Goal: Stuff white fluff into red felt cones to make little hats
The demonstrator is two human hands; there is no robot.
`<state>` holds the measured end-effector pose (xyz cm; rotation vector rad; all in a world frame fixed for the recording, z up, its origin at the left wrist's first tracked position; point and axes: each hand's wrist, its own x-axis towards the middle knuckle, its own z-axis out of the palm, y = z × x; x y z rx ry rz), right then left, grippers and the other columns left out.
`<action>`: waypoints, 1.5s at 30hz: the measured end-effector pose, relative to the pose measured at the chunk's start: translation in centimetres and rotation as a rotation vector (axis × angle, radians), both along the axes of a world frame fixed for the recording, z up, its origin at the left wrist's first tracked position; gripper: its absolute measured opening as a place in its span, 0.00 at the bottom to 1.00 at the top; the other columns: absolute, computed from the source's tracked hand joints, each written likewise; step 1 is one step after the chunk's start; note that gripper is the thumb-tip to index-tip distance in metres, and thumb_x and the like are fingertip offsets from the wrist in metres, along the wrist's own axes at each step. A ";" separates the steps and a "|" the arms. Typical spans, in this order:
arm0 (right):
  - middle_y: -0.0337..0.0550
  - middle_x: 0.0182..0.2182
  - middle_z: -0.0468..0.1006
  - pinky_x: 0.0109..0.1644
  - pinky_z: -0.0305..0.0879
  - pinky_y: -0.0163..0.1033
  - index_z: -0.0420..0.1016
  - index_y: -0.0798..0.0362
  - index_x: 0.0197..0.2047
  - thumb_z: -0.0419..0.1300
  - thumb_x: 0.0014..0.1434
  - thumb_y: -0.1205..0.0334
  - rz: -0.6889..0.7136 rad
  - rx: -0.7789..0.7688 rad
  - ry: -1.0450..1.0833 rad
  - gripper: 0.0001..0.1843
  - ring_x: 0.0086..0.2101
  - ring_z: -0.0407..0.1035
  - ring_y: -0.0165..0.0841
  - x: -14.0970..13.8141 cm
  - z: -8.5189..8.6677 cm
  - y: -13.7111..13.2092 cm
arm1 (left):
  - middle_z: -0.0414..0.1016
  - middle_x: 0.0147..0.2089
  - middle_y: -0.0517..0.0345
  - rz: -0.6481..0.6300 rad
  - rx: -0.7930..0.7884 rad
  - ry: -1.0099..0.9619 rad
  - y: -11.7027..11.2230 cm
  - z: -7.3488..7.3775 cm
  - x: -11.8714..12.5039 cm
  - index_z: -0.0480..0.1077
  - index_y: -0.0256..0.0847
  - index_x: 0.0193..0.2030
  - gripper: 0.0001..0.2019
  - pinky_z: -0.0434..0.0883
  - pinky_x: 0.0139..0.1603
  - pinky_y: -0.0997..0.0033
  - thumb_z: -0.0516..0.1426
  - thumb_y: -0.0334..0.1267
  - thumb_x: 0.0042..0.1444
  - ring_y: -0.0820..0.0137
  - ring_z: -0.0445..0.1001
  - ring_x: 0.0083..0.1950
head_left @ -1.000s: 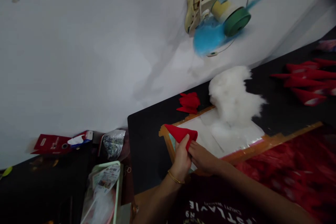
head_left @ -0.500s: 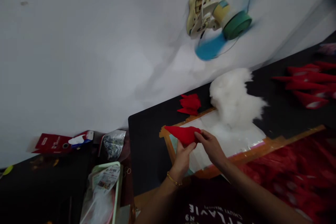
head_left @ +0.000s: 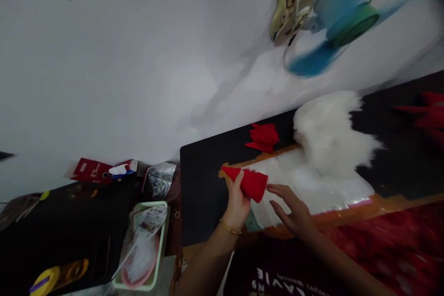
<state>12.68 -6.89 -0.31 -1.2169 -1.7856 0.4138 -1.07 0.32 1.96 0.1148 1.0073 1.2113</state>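
Observation:
A red cone-shaped fabric piece (head_left: 255,186) is held in my left hand (head_left: 237,199), its point to the left and its wide end to the right. My left thumb lies across it, with the other fingers behind. Just right of the wide end, my right hand (head_left: 293,210) has its thumb and fingers apart and holds nothing. Whether a right fingertip touches the fabric, I cannot tell. Beneath both hands lies a white sheet (head_left: 333,199) edged with brown tape. Fluffy white stuffing (head_left: 329,134) is heaped behind it, beside a small red fabric pile (head_left: 263,137).
More red cones (head_left: 432,115) lie at the far right of the black table (head_left: 201,194). Red fabric (head_left: 398,249) fills the near right. A green basket (head_left: 157,259) with plastic bags stands at left. A wall fan (head_left: 354,23) hangs above the table.
My left hand has shifted its grip, with the thumb now over the cone. My right hand has let go and moved off to the right. The view has turned left.

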 end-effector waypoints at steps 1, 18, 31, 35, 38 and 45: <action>0.51 0.54 0.70 0.57 0.70 0.44 0.64 0.53 0.62 0.53 0.67 0.65 0.016 -0.023 -0.010 0.20 0.55 0.65 0.36 0.2 0.4 -0.2 | 0.76 0.48 0.47 -0.015 0.043 -0.023 -0.3 0.2 0.1 0.71 0.37 0.47 0.23 0.71 0.56 0.61 0.69 0.42 0.46 0.61 0.77 0.49; 0.55 0.50 0.73 0.55 0.68 0.48 0.73 0.60 0.54 0.51 0.63 0.62 0.018 0.060 -0.256 0.19 0.51 0.67 0.41 -1.0 -3.2 1.5 | 0.76 0.49 0.49 -0.180 0.158 0.115 -2.5 -0.1 2.4 0.63 0.40 0.60 0.36 0.72 0.52 0.64 0.70 0.34 0.43 0.64 0.76 0.47; 0.51 0.55 0.69 0.58 0.68 0.45 0.75 0.54 0.51 0.50 0.65 0.65 0.042 -0.168 0.102 0.16 0.55 0.65 0.38 -0.4 -1.8 0.8 | 0.77 0.49 0.48 -0.150 0.020 -0.054 -0.1 -0.9 0.7 0.72 0.38 0.44 0.22 0.69 0.59 0.58 0.67 0.32 0.38 0.56 0.75 0.53; 0.48 0.52 0.72 0.54 0.69 0.39 0.69 0.52 0.59 0.53 0.68 0.52 -0.038 -0.526 0.469 0.21 0.50 0.70 0.34 0.5 0.1 0.3 | 0.75 0.53 0.50 -0.135 0.173 -0.054 -0.2 -0.4 0.5 0.69 0.41 0.53 0.27 0.67 0.61 0.57 0.68 0.31 0.44 0.58 0.74 0.55; 0.50 0.49 0.74 0.53 0.69 0.39 0.71 0.57 0.56 0.57 0.62 0.41 -0.053 -0.710 0.609 0.30 0.47 0.70 0.37 -0.6 1.0 1.3 | 0.75 0.53 0.48 -0.147 0.184 -0.010 -1.0 -0.5 1.1 0.67 0.40 0.56 0.28 0.68 0.60 0.61 0.68 0.35 0.48 0.60 0.74 0.55; 0.47 0.37 0.76 0.41 0.69 0.35 0.76 0.61 0.47 0.60 0.54 0.36 -0.062 -0.944 0.839 0.34 0.37 0.70 0.34 -1.5 1.8 3.0 | 0.77 0.47 0.47 -0.234 0.235 -0.061 -2.2 -0.2 2.1 0.63 0.39 0.59 0.30 0.68 0.58 0.56 0.67 0.37 0.50 0.59 0.76 0.51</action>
